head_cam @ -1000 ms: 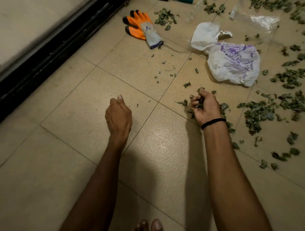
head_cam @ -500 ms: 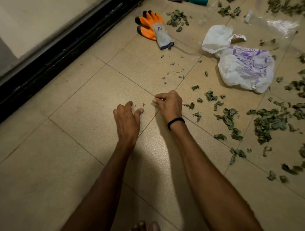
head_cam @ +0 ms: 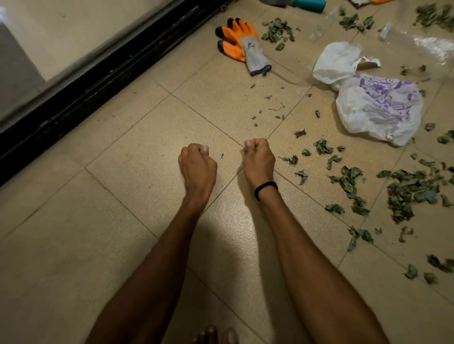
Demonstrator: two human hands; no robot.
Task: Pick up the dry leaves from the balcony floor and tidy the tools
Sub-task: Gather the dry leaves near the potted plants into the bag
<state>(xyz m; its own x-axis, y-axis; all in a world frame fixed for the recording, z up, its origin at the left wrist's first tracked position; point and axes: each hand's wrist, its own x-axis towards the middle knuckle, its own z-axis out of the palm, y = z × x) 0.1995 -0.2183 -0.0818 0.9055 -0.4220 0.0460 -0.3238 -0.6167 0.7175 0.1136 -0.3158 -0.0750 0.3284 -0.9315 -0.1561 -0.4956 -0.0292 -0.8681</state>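
We cannot tell whether our left hand or right hand holds anything inside its fist, while the top edge cuts off a teal object, the right edge some leaves and the bottom edge our toes.

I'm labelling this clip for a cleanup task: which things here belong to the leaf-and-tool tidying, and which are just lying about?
Job: dry leaves, orange gloves, teal handle, likely a tool, printed white bag, probably for the leaves.
Lying about: clear plastic sheet, crumpled white plastic, black door track.
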